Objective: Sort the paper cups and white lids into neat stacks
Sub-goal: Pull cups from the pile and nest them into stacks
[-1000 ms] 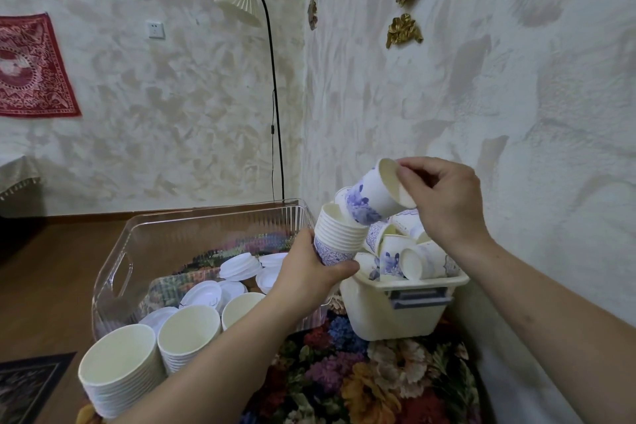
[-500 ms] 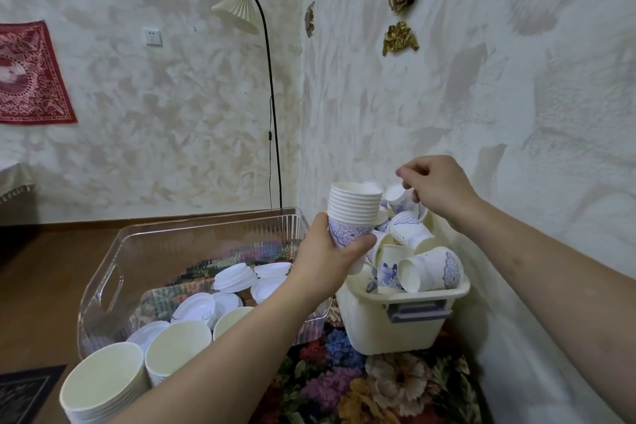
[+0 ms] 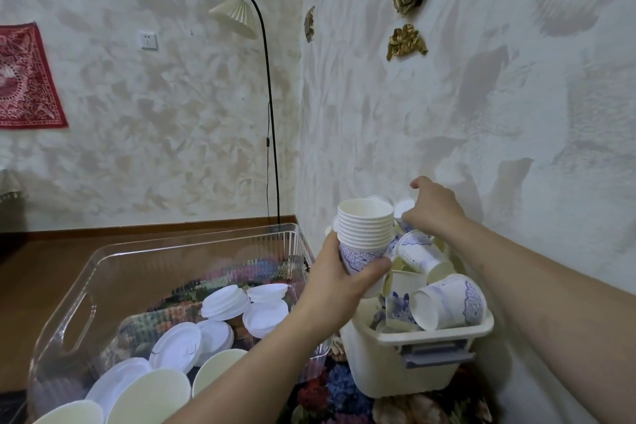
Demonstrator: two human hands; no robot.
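- Cups nested in an upright stack (image 3: 365,234), white rims layered, blue floral print on the lowest wall; left hand (image 3: 339,280) holds it with a curled grip above the cream bin (image 3: 406,363).
- Loose cups (image 3: 447,301) lie tumbled in that bin (printed writing too small to read).
- Right hand (image 3: 435,208) reaches among them; its grip cannot be told.
- White lids (image 3: 225,301) lie in the clear tub (image 3: 72,299).

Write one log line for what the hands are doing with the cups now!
left hand: holds nested cup stack upright | right hand: reaching into loose cups in white bin | lids: in clear tub
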